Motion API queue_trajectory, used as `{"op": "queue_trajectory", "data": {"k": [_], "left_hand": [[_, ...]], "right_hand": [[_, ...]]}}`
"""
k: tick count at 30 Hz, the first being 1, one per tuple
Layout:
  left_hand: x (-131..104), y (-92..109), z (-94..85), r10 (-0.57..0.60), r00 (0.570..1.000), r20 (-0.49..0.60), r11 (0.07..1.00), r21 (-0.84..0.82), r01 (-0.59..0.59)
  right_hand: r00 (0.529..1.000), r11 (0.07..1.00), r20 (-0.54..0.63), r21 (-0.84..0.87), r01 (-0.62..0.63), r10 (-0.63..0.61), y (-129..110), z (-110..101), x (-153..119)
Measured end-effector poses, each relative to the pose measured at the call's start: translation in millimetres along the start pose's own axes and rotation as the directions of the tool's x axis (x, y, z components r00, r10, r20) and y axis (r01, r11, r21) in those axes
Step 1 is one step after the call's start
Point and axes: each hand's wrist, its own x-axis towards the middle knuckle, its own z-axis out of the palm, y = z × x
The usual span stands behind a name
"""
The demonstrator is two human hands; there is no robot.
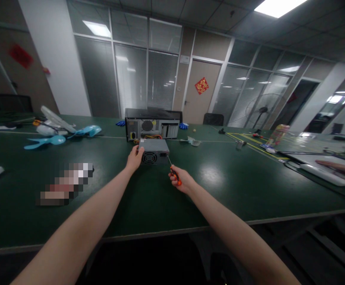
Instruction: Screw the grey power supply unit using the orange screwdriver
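Note:
A grey computer power supply rests on the green table, its fan grille and socket facing me. My left hand grips its left edge, with the thumb against the front corner. In my right hand is a screwdriver with an orange and black handle, the fingers wrapped round it. Its thin shaft points up and left, and the tip is at the right front edge of the power supply. Whether the tip sits in a screw is too small to tell. Just behind lies a black computer case, with coloured cables between the two.
Light-blue items and a white appliance-like object lie at the left. A small clear bag is right of the case. At the far right are a white bar-shaped object and a bottle. The table's edge runs in front of me.

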Motion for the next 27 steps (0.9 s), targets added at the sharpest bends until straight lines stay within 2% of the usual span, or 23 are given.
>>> {"op": "queue_trajectory", "data": {"k": [6,12,27], "left_hand": [[1.6,-2.7,1.9,0.017,1.000,-0.010,1.000,0.001,-0.017],[2.6,-4.7,2.9,0.024,1.000,-0.018,1.000,-0.007,-0.024],[-0.2,1.6,-0.1,-0.003,1.000,-0.002,1.000,0.004,0.003]], "right_hand": [[0.999,1.000,0.045,0.011,-0.006,0.005,-0.2,0.2,-2.1],[1.000,1.000,-0.001,-0.001,0.016,-0.016,-0.2,1.6,-2.3],[1.000,1.000,0.002,0.024,0.012,-0.012,-0.2,0.8,-1.4]]}}
